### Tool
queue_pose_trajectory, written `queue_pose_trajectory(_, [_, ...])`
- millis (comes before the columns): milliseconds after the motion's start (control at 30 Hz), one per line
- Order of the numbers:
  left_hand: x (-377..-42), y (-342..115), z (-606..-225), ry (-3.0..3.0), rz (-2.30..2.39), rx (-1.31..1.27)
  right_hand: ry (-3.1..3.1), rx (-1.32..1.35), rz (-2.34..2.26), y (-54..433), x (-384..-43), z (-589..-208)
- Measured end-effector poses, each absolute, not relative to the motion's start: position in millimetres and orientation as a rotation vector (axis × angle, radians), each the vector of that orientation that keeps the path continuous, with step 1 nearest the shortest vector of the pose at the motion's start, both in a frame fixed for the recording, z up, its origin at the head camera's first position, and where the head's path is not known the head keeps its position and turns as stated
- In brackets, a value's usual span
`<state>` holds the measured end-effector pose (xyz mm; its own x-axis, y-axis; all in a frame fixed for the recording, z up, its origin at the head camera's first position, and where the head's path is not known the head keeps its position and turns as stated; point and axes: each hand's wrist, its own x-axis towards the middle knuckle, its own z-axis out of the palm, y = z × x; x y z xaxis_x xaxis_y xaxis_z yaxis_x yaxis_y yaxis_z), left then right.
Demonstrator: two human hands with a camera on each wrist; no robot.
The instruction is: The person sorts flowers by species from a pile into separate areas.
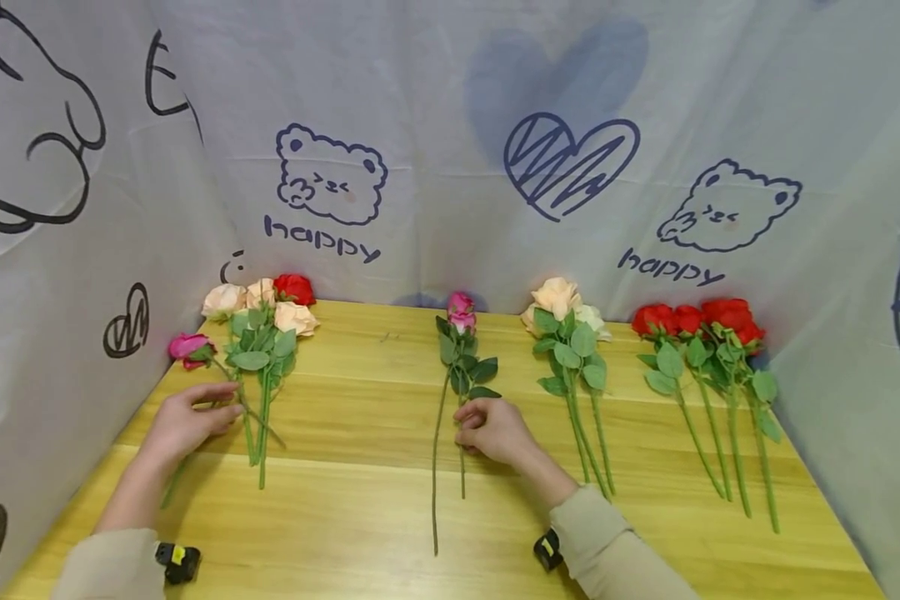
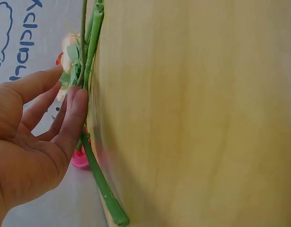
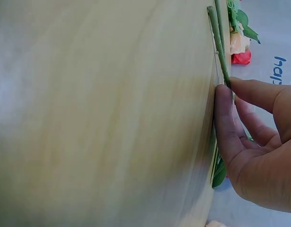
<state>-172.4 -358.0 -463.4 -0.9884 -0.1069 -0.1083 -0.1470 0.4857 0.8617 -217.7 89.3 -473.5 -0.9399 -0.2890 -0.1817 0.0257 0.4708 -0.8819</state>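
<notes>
In the head view my right hand [image 1: 495,429] pinches the green stem of a pink rose [image 1: 462,321] at the middle of the table. Beside it runs a longer, darker stem [image 1: 437,467]. The right wrist view shows thumb and forefinger meeting on the stem [image 3: 218,38]. My left hand [image 1: 195,421] is at the left group, thumb apart from the fingers. In the left wrist view its fingertips touch or nearly touch the stems [image 2: 94,38]. Close above that hand lies another pink rose [image 1: 191,350], its thin stem crossing the stems of several cream roses [image 1: 296,318] and a red rose [image 1: 295,289].
Right of my right hand lies a bunch of cream and white roses [image 1: 557,298]. Several red roses [image 1: 729,321] lie at the far right. The yellow wooden table [image 1: 345,517] is bordered by a printed white cloth [image 1: 435,167] behind and at both sides.
</notes>
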Motion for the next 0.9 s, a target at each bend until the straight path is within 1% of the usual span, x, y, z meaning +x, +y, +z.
queue_pose_trajectory(400, [-183,-361,-463,2.634,1.413,-0.239,2.372,-0.238,-1.495,91,-221,-477])
queue_pose_trajectory(600, [-186,-361,-459,2.639,1.32,-0.285,2.352,-0.246,-1.512,92,-221,-478])
queue_pose_trajectory(733, [-186,-359,-460,2.629,1.401,-0.352,2.339,-0.237,-1.521,92,-220,-478])
queue_pose_trajectory(900, [-187,-354,-463,2.575,1.668,-0.432,2.316,-0.216,-1.544,91,-220,-478])
